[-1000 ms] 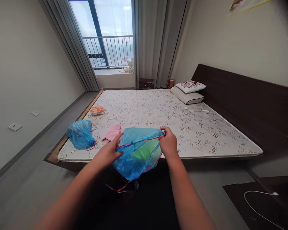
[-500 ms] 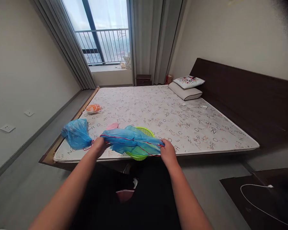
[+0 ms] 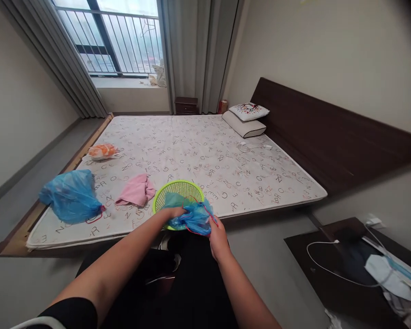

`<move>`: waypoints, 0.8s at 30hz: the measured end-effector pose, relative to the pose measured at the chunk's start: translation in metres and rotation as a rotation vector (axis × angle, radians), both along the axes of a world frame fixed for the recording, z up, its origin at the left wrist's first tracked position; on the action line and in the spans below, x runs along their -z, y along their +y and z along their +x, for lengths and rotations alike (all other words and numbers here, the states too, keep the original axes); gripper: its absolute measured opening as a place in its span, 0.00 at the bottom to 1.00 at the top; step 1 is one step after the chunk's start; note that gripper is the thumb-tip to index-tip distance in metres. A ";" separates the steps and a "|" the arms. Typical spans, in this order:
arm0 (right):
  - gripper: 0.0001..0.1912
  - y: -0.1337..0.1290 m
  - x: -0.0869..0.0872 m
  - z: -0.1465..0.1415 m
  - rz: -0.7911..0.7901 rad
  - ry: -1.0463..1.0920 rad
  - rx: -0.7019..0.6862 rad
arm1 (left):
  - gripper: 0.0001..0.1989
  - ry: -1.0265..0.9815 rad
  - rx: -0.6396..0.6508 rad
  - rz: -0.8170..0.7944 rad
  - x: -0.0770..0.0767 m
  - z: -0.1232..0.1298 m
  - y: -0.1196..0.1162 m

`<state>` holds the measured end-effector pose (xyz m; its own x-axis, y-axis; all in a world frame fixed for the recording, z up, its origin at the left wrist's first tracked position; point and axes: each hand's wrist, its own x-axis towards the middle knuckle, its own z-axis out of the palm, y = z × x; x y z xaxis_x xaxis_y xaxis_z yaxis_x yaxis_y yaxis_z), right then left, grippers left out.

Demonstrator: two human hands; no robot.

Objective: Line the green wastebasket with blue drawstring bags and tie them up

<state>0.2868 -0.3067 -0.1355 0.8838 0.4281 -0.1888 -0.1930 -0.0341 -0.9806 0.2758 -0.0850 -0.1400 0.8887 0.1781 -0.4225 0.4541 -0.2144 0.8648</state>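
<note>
Head view: left hand (image 3: 173,214), right hand (image 3: 218,240) both clutching blue drawstring bag (image 3: 195,219), bunched against lime plastic basket (image 3: 178,188).

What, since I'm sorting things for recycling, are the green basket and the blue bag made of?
The green basket looks like moulded plastic: a glossy, even lime colour and a regular lattice of holes. The blue bag looks like thin plastic film, probably polyethylene: it is translucent, shiny and crinkled. The exact plastic types can't be told from the look.

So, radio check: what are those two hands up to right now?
Left hand and right hand gripping blue plastic bag. Bag over lime-green basket rim. Pink cloth alongside, on mattress.
</note>
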 end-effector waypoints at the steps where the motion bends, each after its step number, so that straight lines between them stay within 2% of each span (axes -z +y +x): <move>1: 0.28 -0.004 0.000 0.003 0.012 0.037 0.043 | 0.04 0.029 0.021 0.016 0.002 0.003 0.000; 4: 0.24 -0.013 -0.001 0.015 0.025 0.143 0.152 | 0.06 0.036 -0.003 0.114 -0.002 0.013 0.008; 7: 0.24 -0.017 0.003 0.029 0.050 0.290 0.210 | 0.18 -0.041 -0.112 0.240 -0.017 0.017 0.033; 10: 0.25 -0.016 0.011 0.044 0.248 0.498 0.224 | 0.24 -0.156 -0.334 0.378 -0.037 0.003 0.067; 12: 0.20 -0.012 0.016 0.053 0.391 0.585 0.216 | 0.23 -0.198 -0.625 0.312 -0.049 -0.014 0.087; 14: 0.15 -0.007 0.019 0.060 0.472 0.617 0.193 | 0.20 -0.162 -0.870 0.089 -0.055 -0.033 0.100; 15: 0.13 -0.004 0.020 0.061 0.491 0.624 0.173 | 0.17 -0.126 -0.927 -0.027 -0.057 -0.042 0.103; 18: 0.11 0.001 0.023 0.062 0.495 0.654 0.067 | 0.09 -0.088 -0.933 -0.241 -0.056 -0.066 0.101; 21: 0.08 0.004 0.029 0.059 0.437 0.661 0.061 | 0.08 -0.149 -0.891 -0.453 -0.045 -0.088 0.093; 22: 0.07 0.005 0.031 0.058 0.411 0.657 0.081 | 0.09 -0.147 -0.870 -0.461 -0.039 -0.095 0.090; 24: 0.07 0.008 0.038 0.058 0.342 0.640 0.147 | 0.12 -0.082 -0.821 -0.353 -0.025 -0.107 0.086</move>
<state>0.3443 -0.2985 -0.1735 0.6982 0.4413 -0.5637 -0.7097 0.3235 -0.6259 0.1685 0.0014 -0.1150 0.5686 0.6423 -0.5140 0.2812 0.4354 0.8552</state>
